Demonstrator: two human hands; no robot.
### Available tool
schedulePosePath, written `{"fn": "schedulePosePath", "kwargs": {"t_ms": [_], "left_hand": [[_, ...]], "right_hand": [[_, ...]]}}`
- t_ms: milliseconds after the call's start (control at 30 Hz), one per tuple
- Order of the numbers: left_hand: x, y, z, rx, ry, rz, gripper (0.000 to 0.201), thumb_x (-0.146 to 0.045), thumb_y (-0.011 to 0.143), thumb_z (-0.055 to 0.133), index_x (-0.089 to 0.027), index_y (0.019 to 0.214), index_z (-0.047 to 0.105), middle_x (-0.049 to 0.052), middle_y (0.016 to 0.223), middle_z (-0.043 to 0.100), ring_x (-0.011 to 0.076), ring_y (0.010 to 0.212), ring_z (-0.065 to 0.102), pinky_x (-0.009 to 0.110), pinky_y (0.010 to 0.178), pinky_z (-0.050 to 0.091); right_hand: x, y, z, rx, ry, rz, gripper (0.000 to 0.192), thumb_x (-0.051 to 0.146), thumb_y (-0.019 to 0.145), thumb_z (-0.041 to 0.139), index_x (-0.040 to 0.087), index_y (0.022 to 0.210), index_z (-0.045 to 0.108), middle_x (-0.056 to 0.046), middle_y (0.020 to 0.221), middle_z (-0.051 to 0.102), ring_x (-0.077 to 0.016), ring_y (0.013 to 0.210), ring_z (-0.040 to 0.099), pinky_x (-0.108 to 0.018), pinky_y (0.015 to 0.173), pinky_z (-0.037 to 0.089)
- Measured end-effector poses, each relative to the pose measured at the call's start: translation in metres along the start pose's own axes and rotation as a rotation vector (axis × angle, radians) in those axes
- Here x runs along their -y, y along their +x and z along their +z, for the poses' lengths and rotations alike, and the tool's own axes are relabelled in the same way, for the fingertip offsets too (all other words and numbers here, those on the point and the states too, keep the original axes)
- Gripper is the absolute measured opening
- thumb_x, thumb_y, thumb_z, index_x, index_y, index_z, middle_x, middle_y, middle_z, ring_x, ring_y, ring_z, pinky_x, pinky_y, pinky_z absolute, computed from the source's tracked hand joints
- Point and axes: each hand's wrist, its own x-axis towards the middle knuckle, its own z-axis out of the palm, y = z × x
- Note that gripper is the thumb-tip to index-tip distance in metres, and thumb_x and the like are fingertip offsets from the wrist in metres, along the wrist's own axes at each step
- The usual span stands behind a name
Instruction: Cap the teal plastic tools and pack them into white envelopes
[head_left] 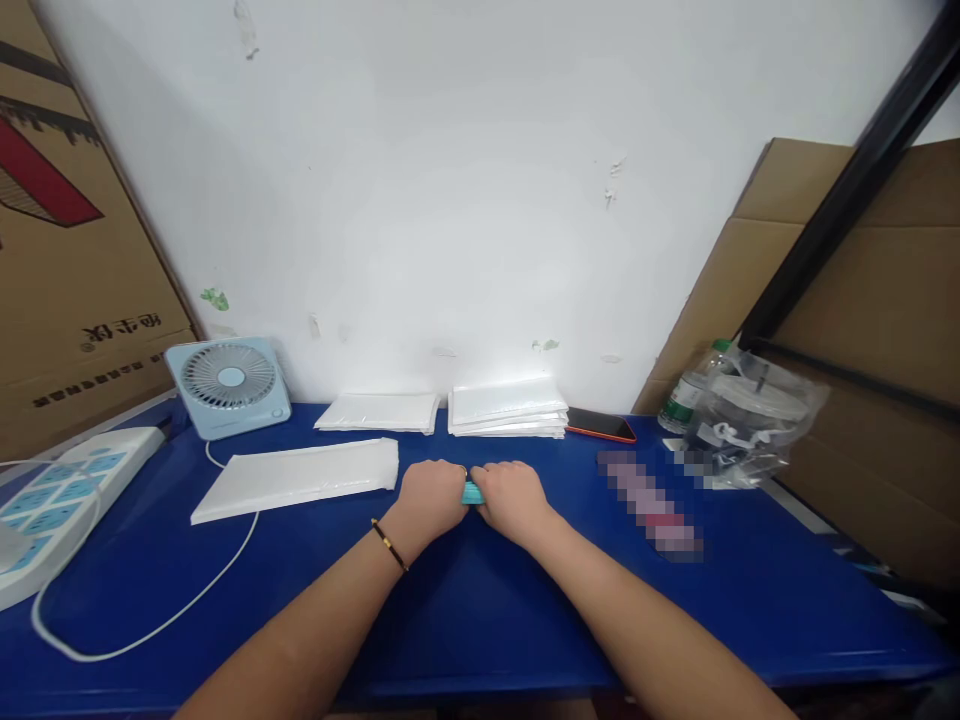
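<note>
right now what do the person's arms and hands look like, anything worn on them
Both forearms are bare, with no sleeves in view. The left hand has a thin dark bracelet with small gold-coloured pieces at the wrist. The right hand and its wrist show nothing worn.

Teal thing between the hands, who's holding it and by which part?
Both hands grip the small teal object: left hand on its left end, right hand on its right end. Only the middle shows.

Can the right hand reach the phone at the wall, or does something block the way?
Probably yes. The right hand, closed with the left hand on a small teal object, has bare blue table between it and the phone. It would need to let go first.
</note>
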Motion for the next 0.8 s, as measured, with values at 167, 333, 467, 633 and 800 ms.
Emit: {"fn": "schedulePosePath", "kwargs": {"t_ms": [167, 333, 467, 633, 800], "left_hand": [[0.002, -0.005, -0.005, -0.041, 0.052, 0.133, 0.021, -0.014, 0.083, 0.040, -0.016, 0.090, 0.060, 0.010, 0.078, 0.067, 0.0238, 0.074, 0.064, 0.035, 0.068, 0.046], [0.066, -0.029, -0.002, -0.197, 0.151, -0.047, 0.063, -0.002, 0.073, 0.045, -0.022, 0.132, 0.040, 0.013, 0.129, 0.051, 0.0280, 0.126, 0.039, 0.045, 0.101, 0.029], [0.121, -0.049, 0.000, -0.100, 0.193, -0.242, 0.050, 0.000, 0.076, 0.035, -0.016, 0.119, 0.054, 0.016, 0.115, 0.060, 0.0277, 0.110, 0.054, 0.045, 0.096, 0.032], [0.111, -0.034, -0.037, -0.085, 0.197, -0.084, 0.029, -0.016, 0.085, 0.034, -0.016, 0.105, 0.055, 0.011, 0.086, 0.067, 0.0248, 0.083, 0.063, 0.037, 0.081, 0.039], [0.059, -0.006, -0.061, 0.021, -0.108, 0.090, 0.040, -0.048, 0.086, 0.037, -0.019, 0.113, 0.046, 0.008, 0.094, 0.066, 0.0235, 0.084, 0.062, 0.030, 0.071, 0.041]], "right_hand": [[-0.003, 0.001, 0.006, 0.131, 0.086, 0.051, 0.024, 0.039, 0.080, 0.051, 0.024, 0.093, 0.063, -0.008, 0.091, 0.069, -0.0263, 0.083, 0.065, -0.033, 0.068, 0.044], [-0.020, 0.001, 0.008, 0.094, 0.046, 0.107, 0.021, 0.031, 0.083, 0.047, 0.022, 0.091, 0.064, -0.008, 0.088, 0.068, -0.0259, 0.081, 0.065, -0.034, 0.068, 0.044], [-0.031, 0.003, 0.004, 0.071, 0.072, 0.154, 0.024, 0.036, 0.086, 0.045, 0.023, 0.094, 0.064, -0.008, 0.090, 0.068, -0.0245, 0.082, 0.064, -0.032, 0.067, 0.042], [-0.053, -0.009, -0.016, 0.004, 0.174, 0.183, 0.026, 0.041, 0.086, 0.045, 0.024, 0.090, 0.064, -0.005, 0.086, 0.067, -0.0208, 0.076, 0.062, -0.026, 0.061, 0.037], [-0.085, -0.039, -0.043, -0.115, 0.326, 0.176, 0.027, 0.042, 0.087, 0.045, 0.022, 0.090, 0.064, -0.002, 0.081, 0.067, -0.0168, 0.071, 0.060, -0.023, 0.055, 0.031]]}}
